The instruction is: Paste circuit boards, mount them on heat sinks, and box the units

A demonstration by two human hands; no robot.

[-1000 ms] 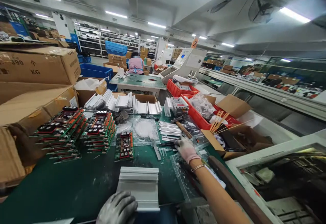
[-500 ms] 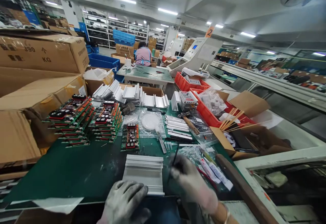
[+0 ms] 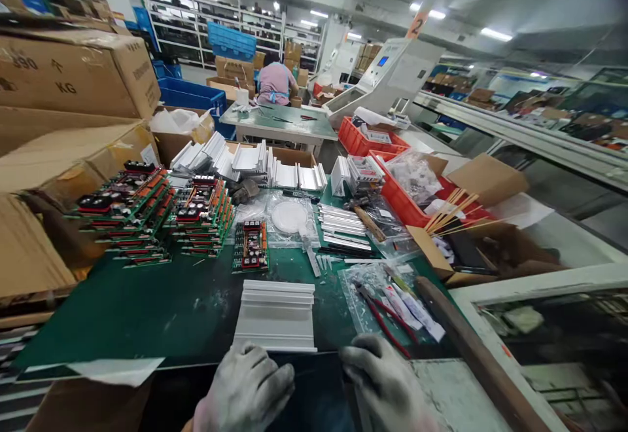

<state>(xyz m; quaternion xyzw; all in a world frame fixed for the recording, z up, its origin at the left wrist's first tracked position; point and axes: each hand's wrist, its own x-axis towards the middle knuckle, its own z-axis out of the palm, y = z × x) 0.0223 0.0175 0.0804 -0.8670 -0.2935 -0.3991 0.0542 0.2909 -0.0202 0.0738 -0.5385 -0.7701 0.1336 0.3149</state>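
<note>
A pale aluminium profile (image 3: 275, 317) with ridged edges lies at the front of the green table. Just below its front edge is my left hand (image 3: 248, 386), in a greyed work glove, fingers curled in. My right hand (image 3: 385, 379), also gloved, is closed at the table's front edge, right of the profile. What either hand grips, if anything, is hidden. Red-handled pliers (image 3: 385, 321) rest on a plastic bag beyond my right hand, beside white tubes (image 3: 417, 317). Behind the profile lies a single circuit board (image 3: 250, 247).
Stacked circuit boards (image 3: 201, 216) and cartons (image 3: 73, 78) stand left. More profiles (image 3: 250, 160) line the back, with a hammer (image 3: 367, 221) and red bins (image 3: 402, 186) to the right. A wooden bar (image 3: 466, 353) borders the right side. A person (image 3: 275, 84) sits beyond.
My right hand has come down and toward me; the thin dark tool it held no longer shows. My left hand has drawn back from the profile, fingers now curled. The view has tilted downward.
</note>
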